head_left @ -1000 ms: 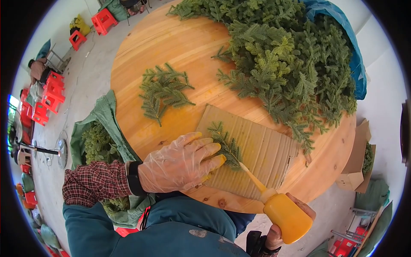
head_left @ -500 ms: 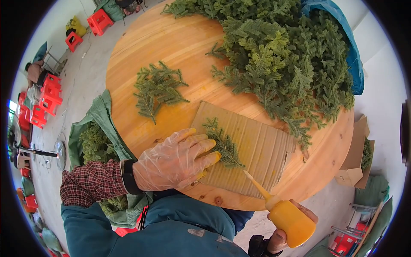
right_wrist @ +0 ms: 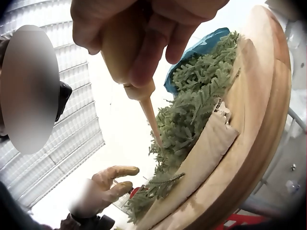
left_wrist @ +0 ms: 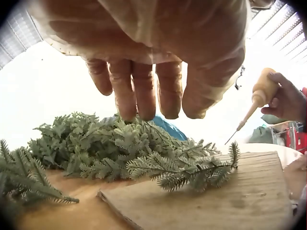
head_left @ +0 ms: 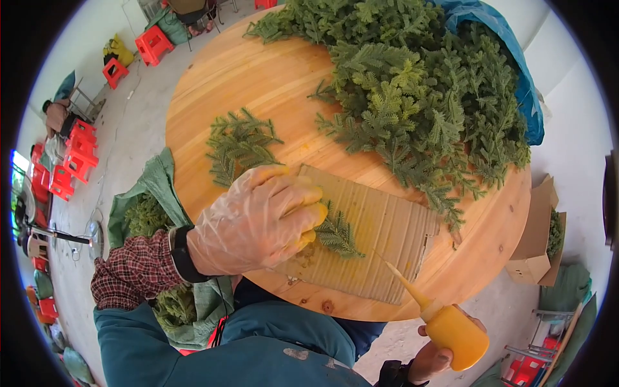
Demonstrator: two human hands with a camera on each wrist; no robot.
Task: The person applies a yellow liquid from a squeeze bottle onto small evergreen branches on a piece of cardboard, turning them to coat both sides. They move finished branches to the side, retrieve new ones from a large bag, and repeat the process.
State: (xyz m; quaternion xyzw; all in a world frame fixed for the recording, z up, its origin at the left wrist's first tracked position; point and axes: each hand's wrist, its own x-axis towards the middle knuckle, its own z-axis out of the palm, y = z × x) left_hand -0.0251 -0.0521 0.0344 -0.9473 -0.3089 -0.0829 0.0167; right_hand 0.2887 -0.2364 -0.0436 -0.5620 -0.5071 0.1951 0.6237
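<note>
A fir sprig [head_left: 340,237] lies on a sheet of corrugated cardboard [head_left: 380,226] near the table's front edge. My left hand [head_left: 258,219], in a clear plastic glove with yellow-stained fingertips, is just above the sprig's left end, covering it in the head view. In the left wrist view its fingers [left_wrist: 144,91] hang loosely with nothing between them. My right hand [head_left: 433,361] grips a yellow squeeze bottle [head_left: 458,338] with a long tapered nozzle. The nozzle points up and left, its tip apart from the sprig.
Several loose sprigs [head_left: 242,145] lie beyond my left hand. A large heap of fir branches [head_left: 412,97] with blue plastic [head_left: 525,84] covers the back right of the round wooden table [head_left: 206,84]. A green sack [head_left: 164,174] stands left, a cardboard box [head_left: 532,238] right.
My left hand has lifted and moved off the sprig's side to over its left end. The bottle has drawn back down and right, its nozzle leaving the sprig's stem.
</note>
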